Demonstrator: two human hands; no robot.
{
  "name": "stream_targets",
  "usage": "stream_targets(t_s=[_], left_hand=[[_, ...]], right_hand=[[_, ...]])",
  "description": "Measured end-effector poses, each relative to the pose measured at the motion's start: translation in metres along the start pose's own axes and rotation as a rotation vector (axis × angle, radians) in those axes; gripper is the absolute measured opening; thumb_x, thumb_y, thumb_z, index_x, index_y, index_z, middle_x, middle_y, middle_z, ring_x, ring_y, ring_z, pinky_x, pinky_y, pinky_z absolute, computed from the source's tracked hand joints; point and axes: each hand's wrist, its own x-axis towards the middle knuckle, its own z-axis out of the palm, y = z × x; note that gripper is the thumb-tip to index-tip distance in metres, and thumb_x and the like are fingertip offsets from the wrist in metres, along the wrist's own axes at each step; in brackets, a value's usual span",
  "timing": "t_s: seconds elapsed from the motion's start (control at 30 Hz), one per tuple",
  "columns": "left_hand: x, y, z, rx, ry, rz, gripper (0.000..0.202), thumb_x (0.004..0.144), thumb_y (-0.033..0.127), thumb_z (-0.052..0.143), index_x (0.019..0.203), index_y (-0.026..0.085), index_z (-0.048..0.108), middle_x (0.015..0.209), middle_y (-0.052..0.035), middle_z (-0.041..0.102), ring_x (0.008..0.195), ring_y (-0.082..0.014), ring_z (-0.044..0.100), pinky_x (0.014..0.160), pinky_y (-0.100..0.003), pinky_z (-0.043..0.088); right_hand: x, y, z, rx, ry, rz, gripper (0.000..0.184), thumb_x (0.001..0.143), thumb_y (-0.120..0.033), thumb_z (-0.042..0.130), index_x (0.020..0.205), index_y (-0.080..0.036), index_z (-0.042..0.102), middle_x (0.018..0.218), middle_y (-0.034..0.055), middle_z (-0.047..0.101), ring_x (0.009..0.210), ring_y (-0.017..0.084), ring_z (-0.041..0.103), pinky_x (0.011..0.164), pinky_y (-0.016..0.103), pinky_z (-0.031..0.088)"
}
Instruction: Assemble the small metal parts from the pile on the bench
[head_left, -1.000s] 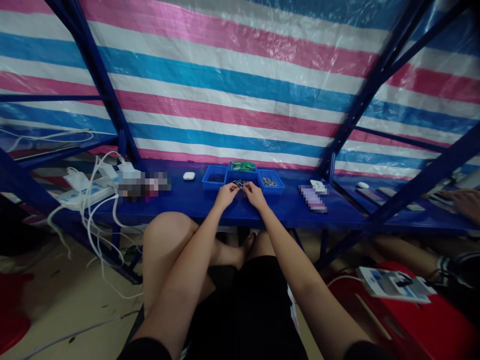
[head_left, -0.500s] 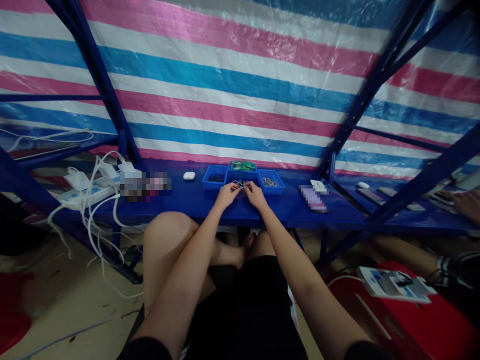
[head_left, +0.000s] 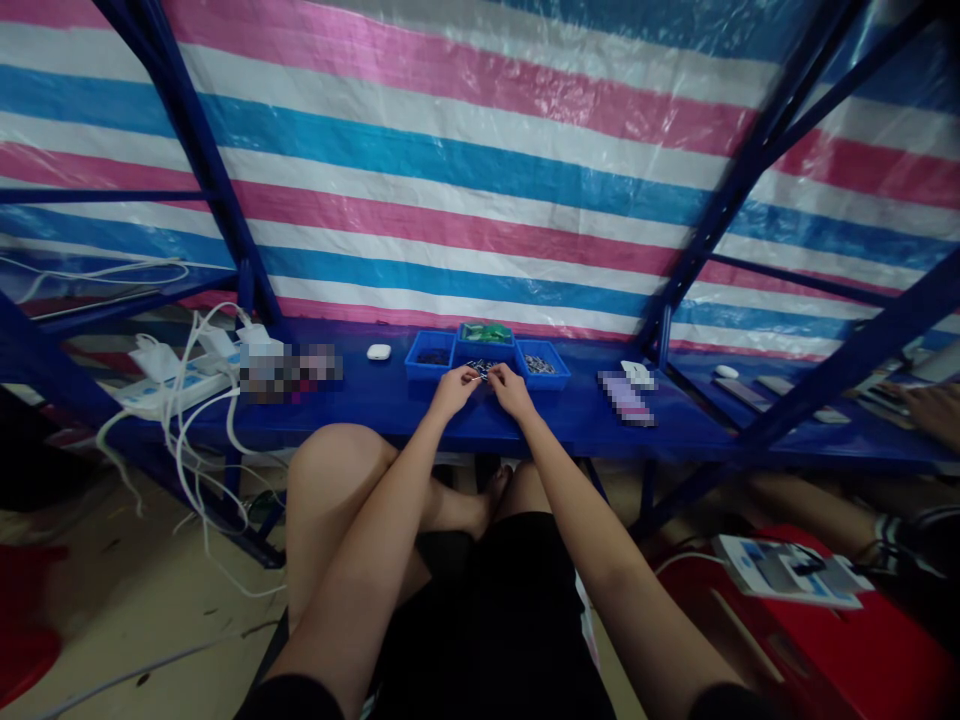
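Note:
My left hand [head_left: 453,388] and my right hand [head_left: 510,388] meet over the blue shelf [head_left: 375,405], both pinched on a small metal part [head_left: 481,373] between the fingertips. Just behind them stand three small blue trays: a left tray [head_left: 429,355] with dark bits, a middle tray [head_left: 485,334] with green pieces, and a right tray [head_left: 541,363] with small metal parts. What exactly the fingers hold is too small to name.
A white power strip [head_left: 169,385] with chargers and cables lies at the left. A white earbud case [head_left: 378,351] sits beside the trays. Another person's hand [head_left: 930,408] rests at the far right. A red stool [head_left: 810,620] with a device is low right.

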Motion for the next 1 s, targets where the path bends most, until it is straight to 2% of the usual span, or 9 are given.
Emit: stream_targets(t_s=[0.2,0.4,0.6,0.83,1.0], left_hand=[[-0.002,0.006,-0.002,-0.012,-0.003,0.012,0.016,0.075,0.029,0.059,0.083,0.016,0.064,0.078,-0.0056,0.067,0.072,-0.016,0.061,0.07,-0.027,0.048],[-0.006,0.016,-0.004,-0.013,0.035,0.022,0.017,0.076,0.031,0.054,0.081,0.016,0.061,0.077,-0.0037,0.065,0.071,-0.0145,0.06,0.069,-0.025,0.046],[-0.006,0.013,-0.003,0.005,0.087,-0.007,0.011,0.075,0.028,0.053,0.075,0.018,0.055,0.069,0.0004,0.061,0.067,-0.0126,0.058,0.065,-0.023,0.044],[-0.003,0.006,0.0,0.012,0.041,-0.02,0.018,0.077,0.033,0.053,0.079,0.017,0.06,0.071,-0.0025,0.064,0.065,-0.0132,0.058,0.062,-0.024,0.044],[-0.002,0.004,-0.001,0.005,-0.005,0.015,0.016,0.076,0.03,0.055,0.078,0.016,0.063,0.073,-0.0036,0.066,0.067,-0.0142,0.06,0.063,-0.024,0.044]], right_hand=[[0.0,0.001,0.0,-0.002,-0.003,0.01,0.019,0.085,-0.036,0.041,0.089,-0.022,0.054,0.075,0.0002,0.061,0.071,0.015,0.059,0.069,0.026,0.045],[-0.001,-0.004,-0.002,-0.105,-0.041,-0.059,0.023,0.085,-0.035,0.04,0.084,-0.021,0.058,0.077,0.0012,0.062,0.073,0.015,0.057,0.071,0.025,0.042],[-0.002,-0.006,-0.003,-0.112,-0.03,-0.06,0.026,0.086,-0.037,0.04,0.084,-0.021,0.059,0.076,0.0011,0.062,0.072,0.015,0.057,0.071,0.025,0.041],[-0.001,-0.004,-0.001,-0.029,0.012,-0.019,0.026,0.085,-0.041,0.04,0.09,-0.022,0.057,0.08,0.001,0.063,0.075,0.015,0.058,0.073,0.026,0.043],[0.0,-0.002,-0.001,0.03,0.018,-0.008,0.025,0.085,-0.041,0.042,0.093,-0.022,0.055,0.081,0.0013,0.063,0.078,0.015,0.059,0.073,0.026,0.044]])
